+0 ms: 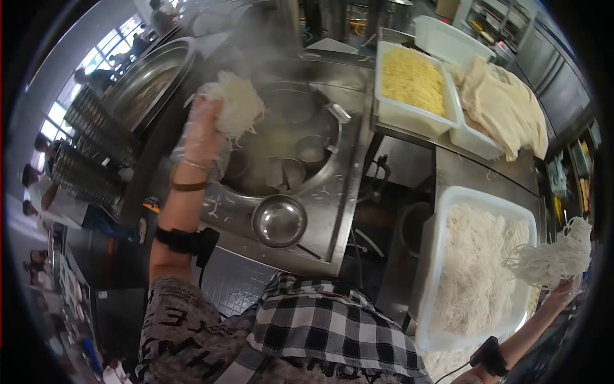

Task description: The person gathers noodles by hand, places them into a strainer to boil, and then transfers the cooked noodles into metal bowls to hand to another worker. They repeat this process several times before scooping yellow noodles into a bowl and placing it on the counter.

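Note:
My left hand (203, 128), in a clear plastic glove, is closed round a clump of white rice noodles (240, 105), raised over the left side of a steaming pot (256, 189) set into the steel counter. Several strainers with handles, one strainer (311, 148) among them, sit in the pot. On the right, my right hand (565, 289) grips another bundle of white noodles (555, 257) beside a white tub (441, 269). More loose white noodles (476, 256) fill that tub. A steel bowl (279, 221) stands on the counter in front of the pot.
Yellow noodles (412, 80) fill a white bin at the back right, next to a bin draped with a cream cloth (502, 102). A large steel basin (185, 61) and stacked bowls (86, 176) stand left. People, one person (61, 201) in white, are farther left.

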Motion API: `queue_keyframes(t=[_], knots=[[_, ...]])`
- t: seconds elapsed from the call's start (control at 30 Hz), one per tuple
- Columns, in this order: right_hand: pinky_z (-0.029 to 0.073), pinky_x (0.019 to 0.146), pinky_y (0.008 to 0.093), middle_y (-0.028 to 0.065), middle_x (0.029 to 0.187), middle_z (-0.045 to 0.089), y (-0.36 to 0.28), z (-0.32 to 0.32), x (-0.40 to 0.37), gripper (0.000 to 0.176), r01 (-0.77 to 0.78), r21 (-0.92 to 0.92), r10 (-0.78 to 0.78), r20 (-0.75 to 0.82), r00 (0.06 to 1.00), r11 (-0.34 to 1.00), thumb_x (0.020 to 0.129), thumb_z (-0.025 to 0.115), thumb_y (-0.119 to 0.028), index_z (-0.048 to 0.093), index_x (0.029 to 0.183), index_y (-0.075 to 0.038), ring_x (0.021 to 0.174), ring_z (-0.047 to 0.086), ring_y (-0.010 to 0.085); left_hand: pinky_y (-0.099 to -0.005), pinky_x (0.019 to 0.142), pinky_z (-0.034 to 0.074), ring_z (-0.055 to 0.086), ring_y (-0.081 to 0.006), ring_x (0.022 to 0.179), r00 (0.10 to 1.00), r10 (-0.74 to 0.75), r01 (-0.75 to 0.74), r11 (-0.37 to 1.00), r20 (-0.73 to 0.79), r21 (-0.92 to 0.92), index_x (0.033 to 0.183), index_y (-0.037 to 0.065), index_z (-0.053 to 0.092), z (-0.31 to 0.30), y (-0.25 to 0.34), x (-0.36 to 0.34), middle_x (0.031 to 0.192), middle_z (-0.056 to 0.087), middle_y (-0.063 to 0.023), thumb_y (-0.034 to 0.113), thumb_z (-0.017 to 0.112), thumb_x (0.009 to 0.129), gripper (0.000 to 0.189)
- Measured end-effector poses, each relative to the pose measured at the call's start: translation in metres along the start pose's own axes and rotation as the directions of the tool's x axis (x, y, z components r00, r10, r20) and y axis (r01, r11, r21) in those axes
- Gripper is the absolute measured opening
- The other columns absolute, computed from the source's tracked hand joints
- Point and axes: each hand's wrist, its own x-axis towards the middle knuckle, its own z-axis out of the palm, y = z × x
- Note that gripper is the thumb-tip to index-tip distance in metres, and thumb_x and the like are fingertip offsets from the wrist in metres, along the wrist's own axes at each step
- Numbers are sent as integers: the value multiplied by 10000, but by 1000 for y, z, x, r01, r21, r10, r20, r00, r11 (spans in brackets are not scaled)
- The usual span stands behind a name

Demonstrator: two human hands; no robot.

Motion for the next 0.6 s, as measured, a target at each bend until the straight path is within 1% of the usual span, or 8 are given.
queue_keyframes(t=[0.17,0.23,0.27,0.3,0.37,0.4,0.47,0.6], knots=[[421,840,374,114,1129,496,-3,104,-41,429,-20,143,0,140,990,989,848,446,-305,429,1162,-13,1001,502,242,-236,665,456,534,-118,789,997,67,-74,859,33,506,1024,64,483,-148,-124,60,818,557,-31,144,563,761,286],[420,844,377,116,1131,495,-1,150,-61,430,-42,207,-2,207,978,977,847,447,-304,428,1162,-11,1004,500,244,-238,603,452,532,-110,689,981,160,90,141,-112,986,1035,54,515,-174,-155,69,762,550,-43,222,517,792,296],[420,846,378,117,1132,494,-2,172,-68,430,-59,237,0,242,970,970,847,447,-303,428,1162,-10,1005,499,245,-238,603,452,532,-110,689,981,158,91,148,-114,985,1035,54,515,-160,-141,57,762,550,-43,222,517,792,296],[419,847,380,118,1133,493,-1,196,-77,430,-83,268,3,284,959,960,847,447,-302,428,1162,-10,1007,498,246,-247,590,453,533,-119,669,925,232,-219,-323,302,921,1045,49,522,-125,-112,31,747,553,-53,238,494,800,311],[418,851,383,121,1135,492,6,244,-99,431,-149,336,14,373,928,930,846,448,-300,427,1162,-8,1010,496,248,-256,576,454,534,-127,649,741,113,-396,-723,662,567,1055,44,529,-68,-94,3,732,556,-62,254,472,808,329],[418,853,384,122,1135,491,11,270,-110,431,-193,368,21,423,906,910,846,448,-299,426,1162,-7,1012,495,249,-261,617,459,538,-143,708,770,215,-552,-248,601,796,1092,36,489,-45,-100,-4,814,545,-72,268,475,819,358],[416,857,387,124,1137,490,23,321,-136,432,-293,419,36,523,851,860,845,449,-297,425,1162,-5,1015,494,250,-271,698,469,546,-174,824,881,263,-443,752,393,489,1165,19,410,2,-103,-21,979,524,-92,297,482,841,433],[414,865,393,128,1141,487,64,429,-194,433,-553,458,66,726,685,697,843,450,-293,423,1162,-1,1021,490,254,-253,846,405,469,-168,1026,728,-182,283,958,661,-47,1197,43,388,68,-55,-48,1146,451,-55,306,506,836,462]])
